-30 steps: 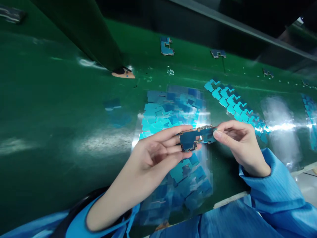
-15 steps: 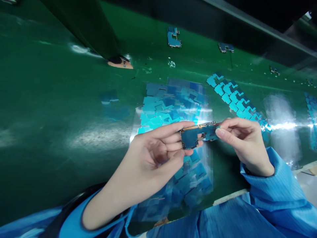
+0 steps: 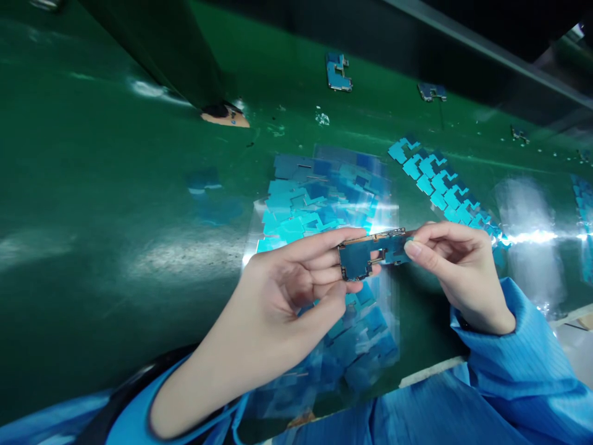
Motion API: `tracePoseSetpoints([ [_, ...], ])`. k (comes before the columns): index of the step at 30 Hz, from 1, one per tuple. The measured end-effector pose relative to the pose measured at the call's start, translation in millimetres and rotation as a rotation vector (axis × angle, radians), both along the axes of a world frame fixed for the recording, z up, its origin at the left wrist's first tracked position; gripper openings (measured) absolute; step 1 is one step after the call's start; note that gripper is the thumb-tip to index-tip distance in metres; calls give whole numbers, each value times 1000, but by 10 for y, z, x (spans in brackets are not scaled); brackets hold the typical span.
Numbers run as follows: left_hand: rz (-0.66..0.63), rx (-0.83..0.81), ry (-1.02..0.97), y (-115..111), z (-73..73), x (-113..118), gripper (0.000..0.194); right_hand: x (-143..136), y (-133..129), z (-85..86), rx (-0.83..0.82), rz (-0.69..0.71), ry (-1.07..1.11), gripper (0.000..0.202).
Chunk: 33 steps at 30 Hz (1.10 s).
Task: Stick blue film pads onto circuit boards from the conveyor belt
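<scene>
Head view, entry by landmark: clear plastic sheet (image 3: 392,296), strewn with blue cut pieces (image 3: 290,225).

Item: circuit board (image 3: 356,258), one, blue-faced; held above the sheet, slightly tilted.

Grip: left hand (image 3: 296,290) supports the board's left end, fingers behind, thumb at the lower corner, its pressure unclear; right hand (image 3: 449,259) pinches the right end between thumb and forefinger.

Step, as judged: board steadied between both hands. Any move from here would call for light edge pressure, both hands kept together.

Surroundings: overlapping blue pieces (image 3: 425,184) in a slanting row, right of the sheet; three small boards (image 3: 337,73) well beyond it; dark post (image 3: 157,55) beyond and left.

Hindrances: right thumb covers the board's end; left hand hides part of the sheet; glare crosses its right side.
</scene>
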<state>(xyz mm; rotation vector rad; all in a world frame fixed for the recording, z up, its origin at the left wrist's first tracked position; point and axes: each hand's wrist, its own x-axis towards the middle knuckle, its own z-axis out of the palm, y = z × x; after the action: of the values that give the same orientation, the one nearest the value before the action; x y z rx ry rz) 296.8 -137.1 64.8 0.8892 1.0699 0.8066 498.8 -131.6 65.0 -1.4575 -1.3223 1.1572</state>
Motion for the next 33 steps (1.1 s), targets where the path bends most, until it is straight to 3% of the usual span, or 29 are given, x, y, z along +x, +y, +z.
tracePoseSetpoints([
  [11, -59, 50, -43, 33, -94, -28, 41, 17, 1, -12, -3, 11, 0, 5],
  [20, -14, 8, 26, 9, -4, -3, 38, 7, -4, -13, 5, 15, 9, 9],
  [33, 8, 28, 12, -7, -35, 3, 36, -4, -1, -22, 17, 17, 45, 11],
])
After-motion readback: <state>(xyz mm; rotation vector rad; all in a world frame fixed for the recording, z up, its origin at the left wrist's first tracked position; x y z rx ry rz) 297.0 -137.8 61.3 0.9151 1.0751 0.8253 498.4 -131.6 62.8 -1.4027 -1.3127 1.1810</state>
